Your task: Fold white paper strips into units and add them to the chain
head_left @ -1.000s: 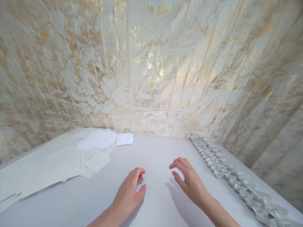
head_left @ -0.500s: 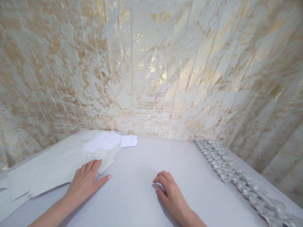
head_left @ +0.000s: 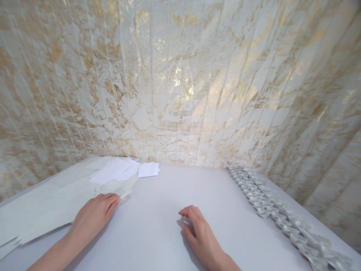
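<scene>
Thumb having moved inward, my left hand (head_left: 94,214) is pinching the printed paper (head_left: 114,186), which is extending beyond my grip; my right hand (head_left: 200,234) is keeping itself half-open.

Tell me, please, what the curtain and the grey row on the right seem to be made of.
The curtain looks like thin fabric with a gold sheen: it hangs in folds and light shows through. The grey row may be folded paper or foil, faintly shiny, given its crisp points.
</scene>
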`<state>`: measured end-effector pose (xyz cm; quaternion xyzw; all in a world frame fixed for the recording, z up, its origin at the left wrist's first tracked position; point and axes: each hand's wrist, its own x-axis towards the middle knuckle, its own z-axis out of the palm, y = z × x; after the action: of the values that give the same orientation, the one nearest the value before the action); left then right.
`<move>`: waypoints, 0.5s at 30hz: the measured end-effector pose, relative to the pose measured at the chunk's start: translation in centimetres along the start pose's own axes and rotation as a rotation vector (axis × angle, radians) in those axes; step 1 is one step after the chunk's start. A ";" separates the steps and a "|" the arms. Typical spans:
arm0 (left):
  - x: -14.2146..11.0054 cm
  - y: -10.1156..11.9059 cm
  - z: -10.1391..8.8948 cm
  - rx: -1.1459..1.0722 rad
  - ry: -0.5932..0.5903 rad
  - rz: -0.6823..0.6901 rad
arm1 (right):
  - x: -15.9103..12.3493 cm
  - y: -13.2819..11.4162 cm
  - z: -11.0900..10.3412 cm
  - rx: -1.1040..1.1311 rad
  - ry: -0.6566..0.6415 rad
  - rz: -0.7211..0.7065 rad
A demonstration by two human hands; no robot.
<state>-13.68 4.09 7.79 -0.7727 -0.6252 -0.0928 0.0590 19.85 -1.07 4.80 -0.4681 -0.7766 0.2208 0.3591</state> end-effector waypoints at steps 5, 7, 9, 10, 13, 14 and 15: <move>-2.1 8.9 0.6 -0.318 0.139 0.385 | 0.8 -1.4 -3.4 0.031 -0.163 -0.092; -3.0 12.6 1.3 -0.368 0.146 0.535 | 0.8 -2.3 -5.0 0.023 -0.331 -0.093; -3.5 15.1 1.9 -0.382 0.151 0.608 | 0.4 -2.9 -6.1 0.051 -0.436 -0.034; -3.6 15.8 2.2 -0.380 0.157 0.619 | 0.1 -2.9 -6.3 0.063 -0.465 0.007; -3.3 16.3 2.8 -0.378 0.166 0.621 | -0.5 -1.9 -5.7 0.073 -0.461 0.097; -3.2 16.1 3.0 -0.367 0.186 0.612 | -0.5 -1.4 -5.3 0.069 -0.432 0.106; -3.1 15.8 3.2 -0.338 0.224 0.603 | -0.4 -0.8 -4.8 0.063 -0.394 0.114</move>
<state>1.35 -1.59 4.43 -0.9063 -0.3345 -0.2573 0.0233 23.16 -1.83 8.29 -0.4477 -0.7968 0.3521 0.2016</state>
